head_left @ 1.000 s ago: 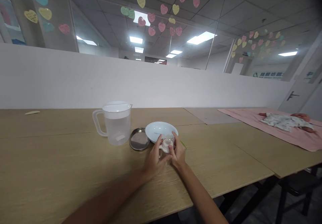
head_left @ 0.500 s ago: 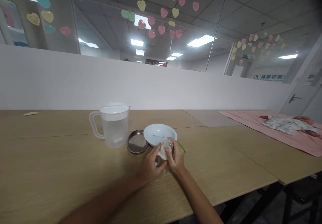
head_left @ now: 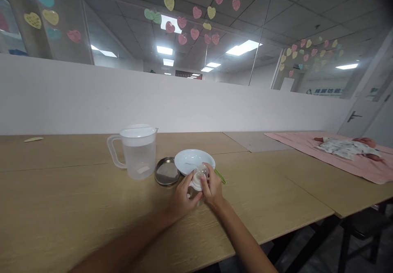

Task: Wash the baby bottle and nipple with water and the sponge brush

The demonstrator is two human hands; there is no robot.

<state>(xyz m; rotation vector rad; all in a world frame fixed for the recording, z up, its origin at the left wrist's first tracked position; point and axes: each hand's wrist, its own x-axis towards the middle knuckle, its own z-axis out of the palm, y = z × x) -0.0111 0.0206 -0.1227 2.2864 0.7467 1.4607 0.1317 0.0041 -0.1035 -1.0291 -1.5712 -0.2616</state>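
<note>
Between my two hands is a baby bottle [head_left: 196, 184] with a white collar and a clear domed cap, tilted a little over the table. My left hand [head_left: 182, 198] is closed round the lower, see-through part from the left. On the other side, my right hand [head_left: 214, 190] grips the cap and collar, its thumb pressed on the front. Just behind the bottle sits a white bowl [head_left: 190, 156]. A thin rod lies across the bowl, and a green handle [head_left: 220, 176] sticks out past its right side; whether they join is hidden.
Left of the bowl are a round metal tray [head_left: 167, 172] and a lidded clear plastic jug [head_left: 139, 158]. A doll [head_left: 340, 147] lies on a pink cloth [head_left: 294, 144] at the right. The wooden table [head_left: 76, 207] meets a white wall [head_left: 92, 101]; a dark stool [head_left: 365, 224] stands below right.
The whole view has shifted slightly. Both hands keep their hold on the bottle, with only a slight change in their position round it.
</note>
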